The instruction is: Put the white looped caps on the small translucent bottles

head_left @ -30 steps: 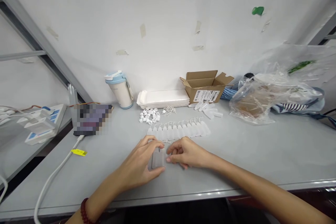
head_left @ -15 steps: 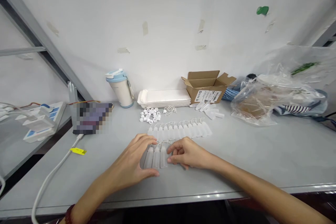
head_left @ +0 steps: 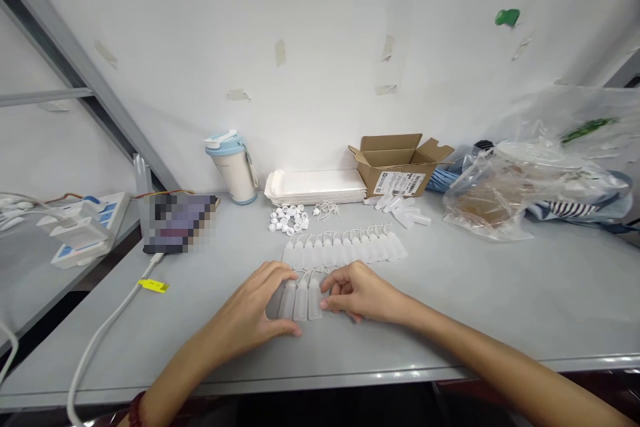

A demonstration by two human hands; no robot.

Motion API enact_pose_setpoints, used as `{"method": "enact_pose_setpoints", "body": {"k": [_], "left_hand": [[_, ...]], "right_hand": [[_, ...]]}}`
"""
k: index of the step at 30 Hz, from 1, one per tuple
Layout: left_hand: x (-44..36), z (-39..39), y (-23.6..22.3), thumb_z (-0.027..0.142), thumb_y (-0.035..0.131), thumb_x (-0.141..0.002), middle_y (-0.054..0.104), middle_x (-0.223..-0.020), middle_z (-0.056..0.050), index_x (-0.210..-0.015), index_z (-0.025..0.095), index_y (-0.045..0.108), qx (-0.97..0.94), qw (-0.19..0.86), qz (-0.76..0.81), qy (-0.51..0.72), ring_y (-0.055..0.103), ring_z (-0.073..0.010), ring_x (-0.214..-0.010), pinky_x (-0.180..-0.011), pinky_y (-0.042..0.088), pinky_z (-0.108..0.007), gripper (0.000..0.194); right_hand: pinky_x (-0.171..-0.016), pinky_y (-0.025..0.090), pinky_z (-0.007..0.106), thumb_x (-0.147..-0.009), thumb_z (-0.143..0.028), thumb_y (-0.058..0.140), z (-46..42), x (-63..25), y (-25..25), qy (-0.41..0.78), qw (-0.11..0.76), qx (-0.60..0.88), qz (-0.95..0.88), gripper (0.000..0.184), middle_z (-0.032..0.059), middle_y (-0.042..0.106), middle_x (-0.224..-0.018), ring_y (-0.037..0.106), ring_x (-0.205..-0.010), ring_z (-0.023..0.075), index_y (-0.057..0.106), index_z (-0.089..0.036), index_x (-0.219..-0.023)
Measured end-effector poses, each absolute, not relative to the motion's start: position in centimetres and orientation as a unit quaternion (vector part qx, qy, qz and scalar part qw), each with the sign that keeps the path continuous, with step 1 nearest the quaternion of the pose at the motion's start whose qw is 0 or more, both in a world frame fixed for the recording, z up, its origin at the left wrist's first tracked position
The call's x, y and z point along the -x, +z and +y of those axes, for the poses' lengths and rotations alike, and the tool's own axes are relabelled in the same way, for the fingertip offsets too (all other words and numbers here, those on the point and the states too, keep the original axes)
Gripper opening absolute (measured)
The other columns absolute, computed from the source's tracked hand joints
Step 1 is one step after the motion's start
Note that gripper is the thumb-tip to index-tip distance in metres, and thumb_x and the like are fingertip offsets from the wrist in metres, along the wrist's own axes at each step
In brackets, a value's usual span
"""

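Three small translucent plastic bottles (head_left: 301, 301) with white cord loops at their tops lie side by side on the grey table. My left hand (head_left: 263, 303) is open around their left side, fingers above and thumb below. At the right, my right hand (head_left: 357, 292) has its index fingertip and thumb tip apart beside the last bottle, very near or touching it. Its other fingers are curled, and nothing shows in them. Behind the hands lies a row of several similar corded bottles (head_left: 345, 251), slightly overlapping at its right end.
Farther back are white caps (head_left: 289, 219), loose cords (head_left: 329, 211), flat white boxes (head_left: 320, 185), clear plastic pieces (head_left: 403, 209) and an open cardboard box (head_left: 397, 167). A tumbler (head_left: 235, 170), blurred-out phone (head_left: 180, 223) and white cable (head_left: 107, 327) are left; a plastic bag (head_left: 500, 197) is right.
The view has shifted slightly, so everything sits a little farther right. Both hands keep nearly the same pose around the three bottles.
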State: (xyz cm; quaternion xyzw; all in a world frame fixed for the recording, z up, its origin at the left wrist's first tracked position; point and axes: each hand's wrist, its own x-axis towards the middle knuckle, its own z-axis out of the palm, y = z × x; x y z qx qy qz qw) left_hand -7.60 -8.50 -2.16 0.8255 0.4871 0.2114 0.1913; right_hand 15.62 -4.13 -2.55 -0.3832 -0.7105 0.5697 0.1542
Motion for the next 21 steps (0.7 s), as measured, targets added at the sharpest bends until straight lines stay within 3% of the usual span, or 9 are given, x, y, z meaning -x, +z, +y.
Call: {"method": "enact_pose_setpoints", "body": {"k": [21], "left_hand": [[7.78, -8.75, -2.96, 0.049, 0.069, -0.071, 0.053, -0.117, -0.007, -0.111, 0.024, 0.053, -0.826, 0.190, 0.492, 0.199, 0.055, -0.0249, -0.107, -0.090, 0.049, -0.038, 0.049]], "right_hand": [[-0.041, 0.036, 0.019, -0.073, -0.043, 0.067, -4.30, -15.24, -2.87, 0.566, 0.160, 0.372, -0.718, 0.033, -0.0029, 0.057, -0.057, 0.044, -0.035, 0.0045, 0.062, -0.012, -0.082]]}}
